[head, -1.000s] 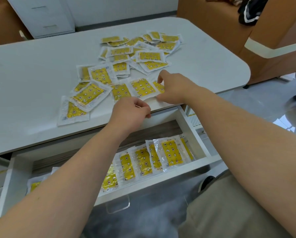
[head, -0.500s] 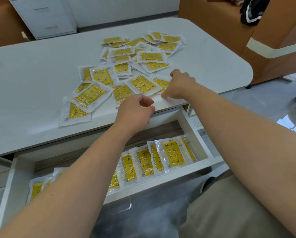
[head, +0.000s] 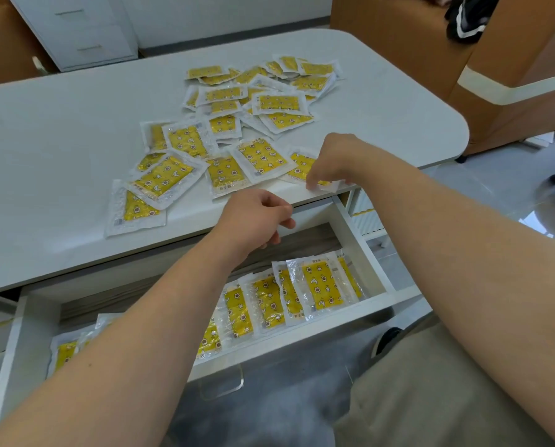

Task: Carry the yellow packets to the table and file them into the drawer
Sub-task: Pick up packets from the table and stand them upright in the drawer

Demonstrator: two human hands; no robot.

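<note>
While the right hand (head: 334, 162) reaches over the front edge of the table (head: 60, 140), its thumb & fingertips pinch the near corner of one edge pkt (head: 300, 166). That pkt lies flat at the very lip of the top, w/ its corner poking just past the edge.

The left hand (head: 253, 217) hangs just in front of the table edge, above the open drawer (head: 360, 227). Its fingers are loosely curled, thumb out to the side, w/ nothing seen in it. The two hands are near each other but apart.

The loose pkts (head: 263, 104) are spread over the middle & far right of the tabletop, many overlapping, all yellow w/ clear sealed borders. A few lie closer to the front edge, just left of the pinched one.

The drawer is pulled out toward the person. Along its front wall the filed pkts (head: 318, 285) lean in an overlapping row from the right end leftward, partly hidden behind the left forearm. A clear handle (head: 221, 385) hangs on the drawer front.

Behind the table: a white cabinet (head: 76, 33) at far left, a brown sofa (head: 398, 43) at right w/ a dark garment (head: 466, 21) on it.
</note>
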